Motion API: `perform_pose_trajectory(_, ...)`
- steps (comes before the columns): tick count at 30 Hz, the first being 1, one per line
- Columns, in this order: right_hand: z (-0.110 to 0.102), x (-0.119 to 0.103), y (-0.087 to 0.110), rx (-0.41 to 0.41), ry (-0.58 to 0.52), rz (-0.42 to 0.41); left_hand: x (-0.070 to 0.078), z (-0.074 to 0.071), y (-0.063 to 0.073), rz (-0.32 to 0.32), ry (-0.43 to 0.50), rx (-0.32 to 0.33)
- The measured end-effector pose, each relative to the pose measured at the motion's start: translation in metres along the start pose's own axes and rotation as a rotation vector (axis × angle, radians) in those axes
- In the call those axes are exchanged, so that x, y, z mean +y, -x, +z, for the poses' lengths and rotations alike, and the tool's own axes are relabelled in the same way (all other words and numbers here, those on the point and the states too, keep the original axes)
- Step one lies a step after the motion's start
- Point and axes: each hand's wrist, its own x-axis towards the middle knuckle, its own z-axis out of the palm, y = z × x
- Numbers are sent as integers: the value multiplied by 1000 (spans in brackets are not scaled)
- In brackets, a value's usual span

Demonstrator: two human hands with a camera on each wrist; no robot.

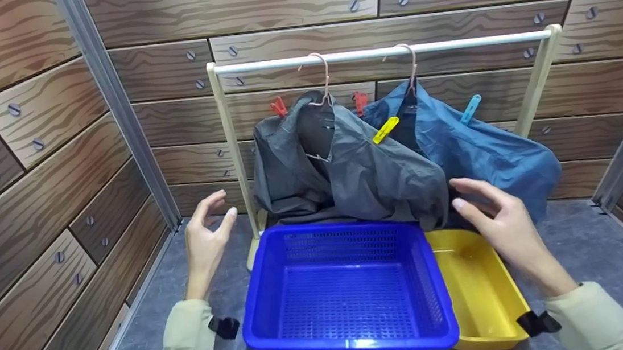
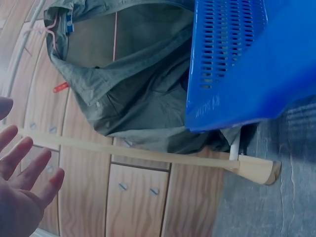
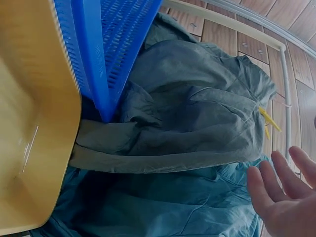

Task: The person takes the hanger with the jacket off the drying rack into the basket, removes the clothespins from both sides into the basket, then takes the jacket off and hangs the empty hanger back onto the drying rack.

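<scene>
My left hand (image 1: 207, 239) is raised to the left of the blue basket (image 1: 351, 345), fingers loosely bent, holding nothing. On the other side my right hand (image 1: 501, 219) hovers above the yellow tray (image 1: 480, 296), also without anything in it. A grey shirt (image 1: 368, 175) hangs behind the basket on a pinkish hanger (image 1: 326, 76), with a yellow clip (image 1: 386, 130) on one shoulder and a red clip (image 1: 278, 107) on the other. Right of it hangs a blue shirt (image 1: 492, 152), with a light blue clip (image 1: 471, 109) and another red clip (image 1: 360, 103). The right fingers overlap the shirts in the head view.
A rack with a white rail (image 1: 447, 45) and pale wooden posts (image 1: 236, 148) carries both shirts. The blue basket overlaps the yellow tray. Wood-patterned panels (image 1: 20, 237) enclose the grey floor (image 1: 150, 339) at the left, back and right.
</scene>
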Motion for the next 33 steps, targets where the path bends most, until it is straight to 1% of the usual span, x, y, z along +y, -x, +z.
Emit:
perform_pose_trajectory(4,0,-1,-6,44,17,-51,13,1,-7,-39,32,-4)
perform_pose_trajectory(6,1,-8,-8,64,30,-53,18,1,-10,-64,33,-12)
perform_pose_trajectory(9,3,-23,-10,92,63,-25,15,3,-15,-99,33,-16)
perform_pose_trajectory(12,3,-30,-12,96,97,-7,8,5,-20,-132,42,-10)
perform_pose_trajectory(18,4,-31,-13,93,136,1,-3,10,-30,-176,72,2)
perform_pose_trajectory(24,6,-30,-16,96,132,3,-15,14,-42,-242,157,-10)
perform_pose_trajectory(27,7,-32,-18,96,134,-7,-21,16,-46,-267,198,-3)
perform_pose_trajectory(29,6,-22,-22,104,140,-14,-25,17,-49,-273,218,3)
perform_pose_trajectory(33,6,-4,-34,109,177,-20,-28,20,-53,-288,220,12)
